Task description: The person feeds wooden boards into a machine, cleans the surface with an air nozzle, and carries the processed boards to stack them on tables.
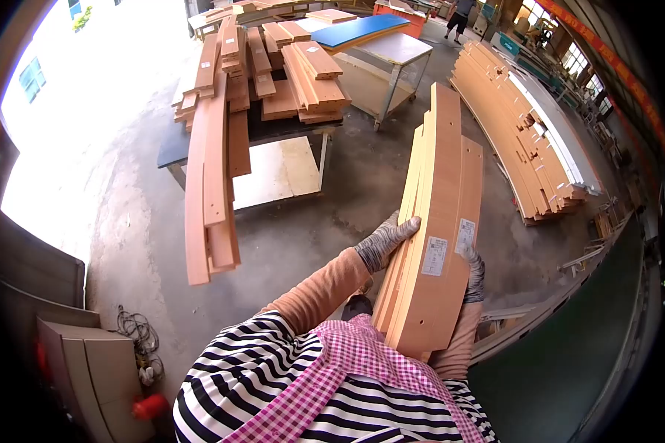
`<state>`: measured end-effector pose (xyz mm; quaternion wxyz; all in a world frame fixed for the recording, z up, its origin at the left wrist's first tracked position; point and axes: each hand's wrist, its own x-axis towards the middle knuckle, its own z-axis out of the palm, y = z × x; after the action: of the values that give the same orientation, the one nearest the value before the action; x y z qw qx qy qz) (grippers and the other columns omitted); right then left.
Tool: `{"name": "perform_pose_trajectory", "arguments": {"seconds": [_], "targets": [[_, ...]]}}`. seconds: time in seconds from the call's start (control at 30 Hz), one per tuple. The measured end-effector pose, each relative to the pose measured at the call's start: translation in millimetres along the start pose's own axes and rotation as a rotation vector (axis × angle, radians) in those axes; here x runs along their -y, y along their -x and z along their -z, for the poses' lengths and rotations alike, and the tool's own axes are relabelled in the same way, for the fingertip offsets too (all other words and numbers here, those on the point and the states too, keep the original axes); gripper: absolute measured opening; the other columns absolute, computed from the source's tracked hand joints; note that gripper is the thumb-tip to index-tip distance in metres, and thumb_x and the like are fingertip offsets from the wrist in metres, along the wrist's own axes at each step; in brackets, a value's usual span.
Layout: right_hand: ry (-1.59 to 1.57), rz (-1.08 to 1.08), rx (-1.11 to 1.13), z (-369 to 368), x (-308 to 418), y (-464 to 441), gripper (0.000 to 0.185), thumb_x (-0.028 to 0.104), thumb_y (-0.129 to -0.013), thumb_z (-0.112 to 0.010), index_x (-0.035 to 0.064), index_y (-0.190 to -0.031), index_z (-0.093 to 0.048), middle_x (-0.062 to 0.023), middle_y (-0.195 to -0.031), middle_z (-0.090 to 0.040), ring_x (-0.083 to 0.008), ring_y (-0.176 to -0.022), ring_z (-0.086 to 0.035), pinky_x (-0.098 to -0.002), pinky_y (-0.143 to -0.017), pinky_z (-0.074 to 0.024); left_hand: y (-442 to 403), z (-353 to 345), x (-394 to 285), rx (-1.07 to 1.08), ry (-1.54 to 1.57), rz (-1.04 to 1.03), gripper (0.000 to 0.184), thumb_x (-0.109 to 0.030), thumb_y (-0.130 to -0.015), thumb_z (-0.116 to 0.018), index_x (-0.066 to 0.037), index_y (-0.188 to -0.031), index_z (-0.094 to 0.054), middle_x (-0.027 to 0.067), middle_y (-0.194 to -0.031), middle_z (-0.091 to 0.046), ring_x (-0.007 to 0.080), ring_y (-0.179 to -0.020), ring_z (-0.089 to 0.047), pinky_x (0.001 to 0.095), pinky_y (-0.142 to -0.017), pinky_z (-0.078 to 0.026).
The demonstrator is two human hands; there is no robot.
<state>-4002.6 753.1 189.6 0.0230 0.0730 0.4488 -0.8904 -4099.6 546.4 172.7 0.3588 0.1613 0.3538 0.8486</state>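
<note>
Between my two gloved hands is a stack of long wooden boards [437, 199], held up in front of my body and tilted away from me. Two white paper labels [435, 255] are stuck on the faces of the top boards. My left hand [390, 238] grips the stack's left edges, its thumb lying over the top. On the right side, my right hand [473, 272] wraps the edge near a label, and its fingers are partly hidden beneath the boards. Both hands wear grey knitted gloves with the fingertips bare or pale.
A dark table [174, 144] at left carries piled boards [314, 77], some long ones overhanging its front. Behind it stands a wheeled table [395, 50] with a blue panel [360, 29]. A long board stack [513, 125] lies at right. A cabinet [89, 369] and coiled cable [138, 332] are lower left.
</note>
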Motion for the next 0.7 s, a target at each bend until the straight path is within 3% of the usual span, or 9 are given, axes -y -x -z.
{"name": "perform_pose_trajectory", "arguments": {"seconds": [0.13,0.27,0.3,0.53,0.7], "targets": [[0.002,-0.025,0.046,17.3,54.0,-186.2,0.056,0.029,-0.079,-0.073,0.0004,-0.125,-0.055,-0.0118,-0.115,-0.063,-0.0233,-0.104,-0.061,-0.0368,-0.090,-0.0499,-156.5,71.4,-41.8,-0.168,-0.028,-0.025,0.099,-0.063,-0.069,-0.075,-0.008,-0.140,-0.034,0.0093,-0.122,-0.056,0.0196,-0.110,-0.057,0.0381,-0.092,-0.052],[-0.013,-0.073,0.104,19.9,126.9,-308.1,0.054,0.028,-0.079,-0.073,-0.0001,-0.122,-0.057,-0.0121,-0.111,-0.065,-0.0229,-0.099,-0.063,-0.0350,-0.087,-0.0516,-280.3,96.4,-84.5,-0.220,0.026,-0.065,0.070,-0.057,-0.079,-0.070,-0.009,-0.124,-0.049,0.0072,-0.109,-0.061,0.0178,-0.101,-0.061,0.0380,-0.088,-0.055],[-0.002,-0.076,0.095,27.0,136.2,-345.5,0.054,0.028,-0.079,-0.073,-0.0001,-0.122,-0.057,-0.0120,-0.111,-0.065,-0.0227,-0.098,-0.063,-0.0350,-0.086,-0.0518,-310.8,115.4,-98.6,-0.221,0.051,-0.041,0.092,-0.057,-0.071,-0.078,-0.005,-0.135,-0.035,0.0115,-0.115,-0.058,0.0209,-0.104,-0.060,0.0396,-0.086,-0.055],[-0.047,-0.267,0.210,56.3,167.2,-625.5,0.056,0.028,-0.078,-0.075,0.0005,-0.123,-0.056,-0.0120,-0.113,-0.064,-0.0225,-0.100,-0.062,-0.0362,-0.089,-0.0509,-510.1,248.7,-185.4,-0.313,0.103,-0.064,0.089,-0.055,-0.073,-0.077,-0.004,-0.135,-0.039,0.0126,-0.117,-0.059,0.0214,-0.104,-0.061,0.0414,-0.086,-0.055],[-0.002,-0.241,0.179,81.0,180.2,-825.8,0.061,0.028,-0.077,-0.075,0.0011,-0.127,-0.053,-0.0119,-0.117,-0.062,-0.0234,-0.105,-0.060,-0.0373,-0.093,-0.0482,-663.3,359.4,-239.4,-0.270,0.128,-0.071,0.090,-0.057,-0.073,-0.076,-0.005,-0.136,-0.039,0.0114,-0.119,-0.060,0.0208,-0.107,-0.061,0.0395,-0.089,-0.054]]}}
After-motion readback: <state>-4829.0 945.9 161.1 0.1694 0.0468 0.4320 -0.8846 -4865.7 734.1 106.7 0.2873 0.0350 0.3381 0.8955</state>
